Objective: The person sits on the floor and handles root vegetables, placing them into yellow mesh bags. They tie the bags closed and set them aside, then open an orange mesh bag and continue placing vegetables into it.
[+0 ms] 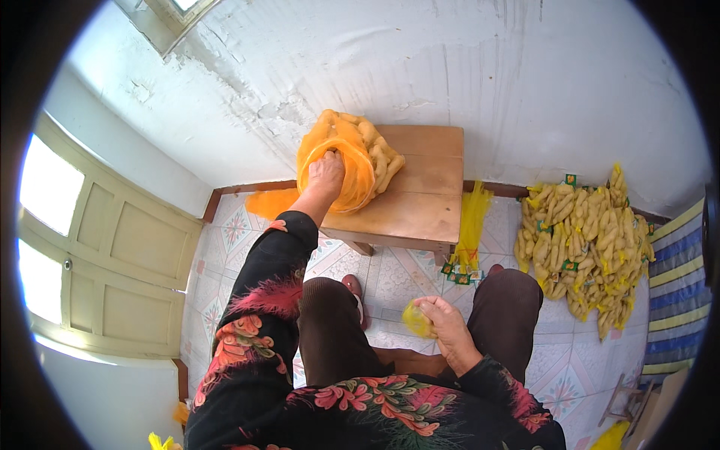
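My left hand point(327, 173) reaches into the mouth of an orange mesh sack point(351, 191). Its fingertips are hidden, so what they hold cannot be made out. The sack sits at the left end of a low wooden bench point(430, 205). Tan, knobbly, elongated pieces point(387, 160), which look like root produce, lie at its right side. Above my lap, my right hand point(447, 329) grips a bunched yellow mesh bag point(415, 319) between thumb and fingers.
A bundle of flat yellow mesh bags point(472, 222) with green tags leans at the bench's right end. Further right, a heap of filled mesh bags point(585, 242) lies on the tiled floor point(388, 275). A striped sheet point(678, 292) stands beyond. Left is a panelled door point(135, 242).
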Tool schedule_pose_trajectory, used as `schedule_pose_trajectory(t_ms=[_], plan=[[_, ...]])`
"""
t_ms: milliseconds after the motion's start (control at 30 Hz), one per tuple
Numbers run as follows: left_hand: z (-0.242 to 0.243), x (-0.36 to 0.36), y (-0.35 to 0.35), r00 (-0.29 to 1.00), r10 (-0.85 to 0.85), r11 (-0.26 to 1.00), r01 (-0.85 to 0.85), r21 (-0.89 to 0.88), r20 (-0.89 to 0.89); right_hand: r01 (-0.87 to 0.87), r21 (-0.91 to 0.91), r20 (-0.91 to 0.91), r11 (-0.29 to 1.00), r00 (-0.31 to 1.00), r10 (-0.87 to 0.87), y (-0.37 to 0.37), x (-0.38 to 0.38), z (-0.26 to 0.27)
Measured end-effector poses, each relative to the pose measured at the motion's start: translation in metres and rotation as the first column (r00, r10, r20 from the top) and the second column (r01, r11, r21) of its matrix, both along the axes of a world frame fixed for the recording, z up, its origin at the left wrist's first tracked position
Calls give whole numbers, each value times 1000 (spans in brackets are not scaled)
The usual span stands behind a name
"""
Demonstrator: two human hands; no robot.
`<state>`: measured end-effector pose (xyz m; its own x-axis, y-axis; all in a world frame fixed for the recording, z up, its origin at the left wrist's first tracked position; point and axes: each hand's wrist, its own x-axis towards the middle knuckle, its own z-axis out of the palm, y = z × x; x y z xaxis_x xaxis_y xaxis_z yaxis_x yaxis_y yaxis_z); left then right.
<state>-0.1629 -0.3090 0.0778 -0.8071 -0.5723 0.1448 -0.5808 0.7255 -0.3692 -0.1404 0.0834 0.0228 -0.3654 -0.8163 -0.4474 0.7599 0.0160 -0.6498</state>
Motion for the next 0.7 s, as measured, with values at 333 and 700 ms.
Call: schedule_pose_trajectory(t_ms=[333, 700], plan=[[72, 72, 74, 293, 677, 166, 833, 528, -675, -78, -11, -161, 997, 984, 75, 1, -2, -2], [-30, 166, 286, 724, 641, -425, 611, 668, -254, -198, -31, -189, 980, 964, 188, 40, 25, 8]])
